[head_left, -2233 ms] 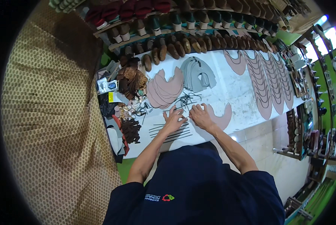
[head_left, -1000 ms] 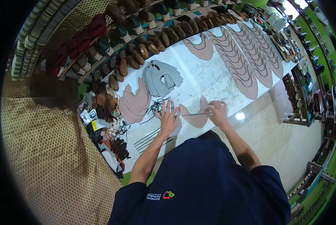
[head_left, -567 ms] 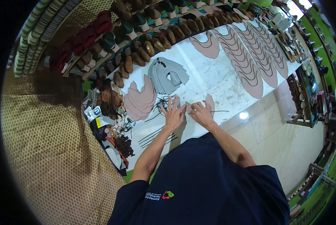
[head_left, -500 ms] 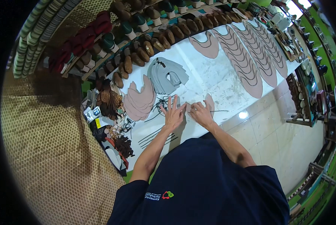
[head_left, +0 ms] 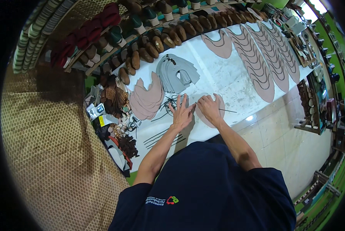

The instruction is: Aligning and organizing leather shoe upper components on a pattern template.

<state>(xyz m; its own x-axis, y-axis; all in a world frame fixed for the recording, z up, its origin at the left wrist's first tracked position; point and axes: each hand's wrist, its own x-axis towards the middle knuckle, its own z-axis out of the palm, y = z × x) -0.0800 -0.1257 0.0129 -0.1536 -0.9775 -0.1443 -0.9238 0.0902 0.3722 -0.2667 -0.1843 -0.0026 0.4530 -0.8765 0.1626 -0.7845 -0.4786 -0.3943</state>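
My left hand (head_left: pixel 182 114) lies spread on the white table, its fingers apart and one fingertip near the edge of a pink curved leather piece (head_left: pixel 204 120). Over that piece my right hand (head_left: pixel 209 109) is bent, with the fingers closed and pressed down close to the left hand's fingertips. A thin dark strip (head_left: pixel 228 111) runs out to the right from under the right hand. What the right fingertips grip is partly hidden. Beyond the left hand is a tangle of dark strips (head_left: pixel 172 101), and several straight strips (head_left: pixel 157 138) lie beside the left forearm.
Stacked pink pieces (head_left: pixel 146 101) and a fan of grey pieces (head_left: pixel 168 77) lie at left. Long rows of overlapping pink pieces with dark curved lines (head_left: pixel 253 65) stretch at right. Brown shoe lasts (head_left: pixel 157 43) line the far edge. Scraps (head_left: pixel 128 146) crowd the left end.
The view has shifted slightly, so the table things sit a little further right. My right fingers have drawn closer together over the pink piece; my left hand stays spread.
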